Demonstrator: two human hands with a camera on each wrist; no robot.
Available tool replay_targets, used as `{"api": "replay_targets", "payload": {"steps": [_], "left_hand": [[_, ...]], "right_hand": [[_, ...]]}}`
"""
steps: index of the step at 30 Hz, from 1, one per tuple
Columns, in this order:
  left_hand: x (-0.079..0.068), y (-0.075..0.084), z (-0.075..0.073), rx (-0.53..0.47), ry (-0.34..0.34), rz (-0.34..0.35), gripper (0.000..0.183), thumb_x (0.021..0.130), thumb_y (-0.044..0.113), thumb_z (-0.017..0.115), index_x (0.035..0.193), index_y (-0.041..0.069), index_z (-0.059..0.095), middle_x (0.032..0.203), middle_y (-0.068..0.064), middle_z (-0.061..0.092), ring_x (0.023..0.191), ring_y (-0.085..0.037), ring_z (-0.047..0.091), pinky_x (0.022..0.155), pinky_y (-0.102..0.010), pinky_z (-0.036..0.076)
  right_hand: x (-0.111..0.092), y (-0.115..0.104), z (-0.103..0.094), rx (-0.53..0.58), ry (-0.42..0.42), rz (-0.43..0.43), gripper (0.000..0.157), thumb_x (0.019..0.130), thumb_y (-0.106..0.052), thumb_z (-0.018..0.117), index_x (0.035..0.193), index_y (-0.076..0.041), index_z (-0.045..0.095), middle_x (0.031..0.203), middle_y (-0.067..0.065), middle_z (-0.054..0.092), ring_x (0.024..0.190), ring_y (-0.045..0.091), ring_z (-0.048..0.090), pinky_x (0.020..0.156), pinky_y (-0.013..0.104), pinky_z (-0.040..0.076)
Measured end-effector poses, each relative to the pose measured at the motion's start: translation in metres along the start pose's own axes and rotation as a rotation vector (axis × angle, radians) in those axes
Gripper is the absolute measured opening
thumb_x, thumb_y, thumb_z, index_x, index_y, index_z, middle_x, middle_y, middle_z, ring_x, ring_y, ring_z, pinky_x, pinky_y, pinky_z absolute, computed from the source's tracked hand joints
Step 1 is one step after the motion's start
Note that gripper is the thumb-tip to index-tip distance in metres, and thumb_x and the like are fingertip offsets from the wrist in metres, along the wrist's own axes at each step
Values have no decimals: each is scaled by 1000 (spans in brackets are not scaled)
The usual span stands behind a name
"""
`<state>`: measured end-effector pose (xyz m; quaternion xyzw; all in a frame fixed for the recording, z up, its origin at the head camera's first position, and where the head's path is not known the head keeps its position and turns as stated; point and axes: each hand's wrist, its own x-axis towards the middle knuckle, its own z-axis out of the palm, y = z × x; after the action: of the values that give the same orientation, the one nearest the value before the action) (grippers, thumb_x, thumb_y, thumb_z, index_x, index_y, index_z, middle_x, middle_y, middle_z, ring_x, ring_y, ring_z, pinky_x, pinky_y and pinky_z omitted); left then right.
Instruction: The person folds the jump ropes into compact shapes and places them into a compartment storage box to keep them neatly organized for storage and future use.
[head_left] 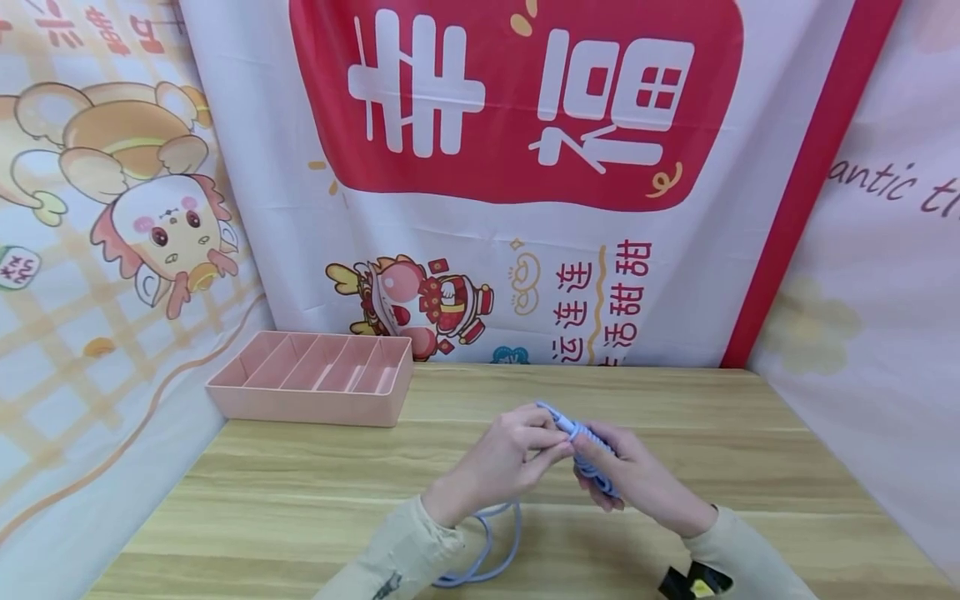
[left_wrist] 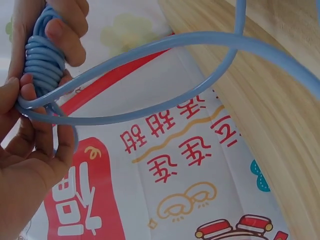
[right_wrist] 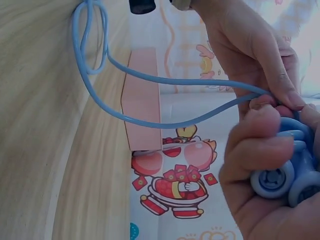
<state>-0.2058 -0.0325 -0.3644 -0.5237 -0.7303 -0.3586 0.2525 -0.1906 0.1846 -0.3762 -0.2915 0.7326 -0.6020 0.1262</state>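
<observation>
One smooth blue cord (head_left: pixel 597 477), part-wound into one ribbed coil (left_wrist: pixel 44 61), is being held over the wood-grain worktop (head_left: pixel 300 492). The right hand (head_left: pixel 641 475) is gripping the coil; the left hand (head_left: pixel 506 456) is pinching its end. One pink five-compartment box (head_left: pixel 315 408) is standing rear-left.

This is a small screened-off work booth — a table (head_left: pixel 697 433) closed in by printed hangings on three sides. The tabletop has a pale wood grain, and along its far edge stands the back hanging (head_left: pixel 510 229), white with a red panel (head_left: pixel 502 108) and big white Chinese characters (head_left: pixel 423 83) turned on their side. The left hanging (head_left: pixel 75 300) carries an orange check and a cartoon animal (head_left: pixel 165 229); the right hanging (head_left: pixel 862 317) shows a faint flower (head_left: pixel 810 325) and some English lettering (head_left: pixel 873 179). Creases in the back one suggest loose sheeting — not solid wall. Whether a home, office or workshop surrounds it, I cannot tell.
</observation>
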Motion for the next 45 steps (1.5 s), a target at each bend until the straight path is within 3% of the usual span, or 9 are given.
{"api": "replay_targets", "payload": {"steps": [4,11,17,26,30,36,40,45], "left_hand": [[0,1,0,-1,42,6,10,94,5,67,96,3,77,82,3,54,75,-4,49,63,-11,44],[2,4,-1,-110,58,-33,11,96,2,62,96,2,73,80,2,53,65,2,51,55,-9,43],[6,4,-1,-105,6,-66,14,98,6,61,88,7,71,74,5,57,65,1,47,56,-11,41],[5,3,3,8,-83,21,7,92,4,69,96,1,75,79,-1,66,67,-1,52,62,-7,42],[4,2,4,35,-93,25,8,94,5,67,96,1,74,79,0,64,67,-1,52,63,-7,42],[3,2,4,9,-81,-61,12,99,7,60,94,5,70,77,4,60,69,-1,51,64,-9,42],[3,1,2,-53,-111,-142,16,101,9,56,87,9,66,70,7,53,64,-1,47,60,-11,41],[2,-2,-2,-98,-187,-214,18,102,9,53,92,8,68,71,9,54,63,1,48,59,-12,43]], "right_hand": [[0,-5,4,7,84,32,34,109,-31,38,109,-1,55,74,15,54,48,15,44,37,23,35],[0,-8,12,46,197,24,36,108,-33,40,110,-1,57,77,19,54,47,16,45,35,24,35],[-3,-4,13,96,211,-32,34,109,-27,38,112,1,57,77,22,54,46,16,46,33,27,33],[-6,5,9,59,179,-107,27,107,-14,42,128,-6,58,69,17,53,42,15,42,29,31,33],[-6,4,11,58,279,-23,25,105,-23,52,118,-8,66,68,16,54,42,14,41,30,28,31],[-2,0,15,114,433,101,32,98,-36,63,107,-7,71,69,19,56,43,17,40,34,23,29],[-1,-2,14,149,409,88,34,99,-33,61,103,-1,70,67,17,55,43,17,42,33,24,31],[0,-3,12,259,392,128,41,99,-36,60,91,3,66,63,11,55,41,14,44,33,24,33]]}}
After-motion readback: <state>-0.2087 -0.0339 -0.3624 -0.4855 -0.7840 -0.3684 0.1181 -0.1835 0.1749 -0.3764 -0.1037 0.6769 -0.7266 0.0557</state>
